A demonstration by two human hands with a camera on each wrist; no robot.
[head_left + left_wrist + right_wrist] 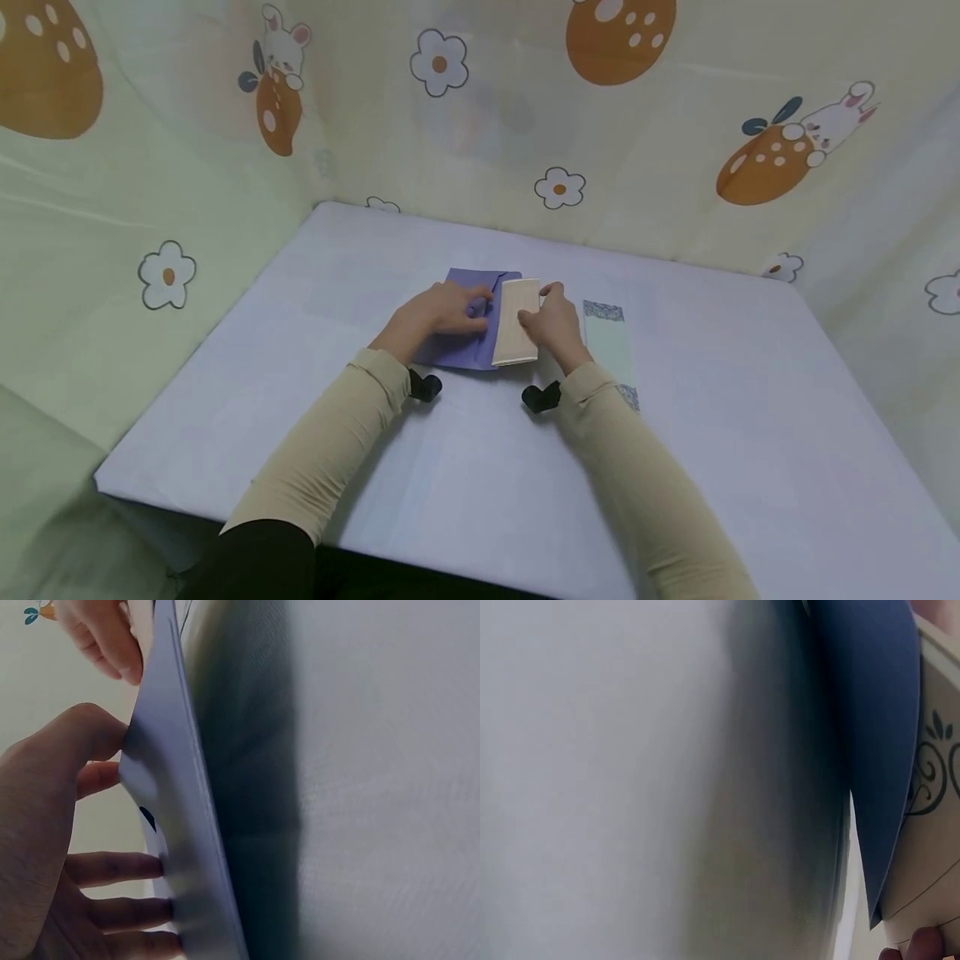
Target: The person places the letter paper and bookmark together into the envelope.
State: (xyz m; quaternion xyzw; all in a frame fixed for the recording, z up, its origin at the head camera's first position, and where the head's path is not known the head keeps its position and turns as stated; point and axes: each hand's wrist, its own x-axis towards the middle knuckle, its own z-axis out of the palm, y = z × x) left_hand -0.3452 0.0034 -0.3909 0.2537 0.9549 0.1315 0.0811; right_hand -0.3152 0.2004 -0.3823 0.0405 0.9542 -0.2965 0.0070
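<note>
In the head view, a purple envelope [457,354] lies at the middle of the table under my left hand [446,310]. The thumb and index finger of that hand pinch up its top layer, which bulges between them; in the left wrist view the other fingers [124,911] touch its face. A folded cream letter [516,323] overlaps the envelope's right side. My right hand [557,323] grips the letter's right edge, thumb on top. Ruled lines and a dark scroll print show on the letter [930,847] in the right wrist view, partly behind the purple envelope [874,742].
A pale green sheet [609,346] with patterned ends lies right of the letter, partly under my right forearm. Black wrist mounts [542,397] hang close over the white table [450,483]. A printed curtain [480,142] stands behind the table and at its sides.
</note>
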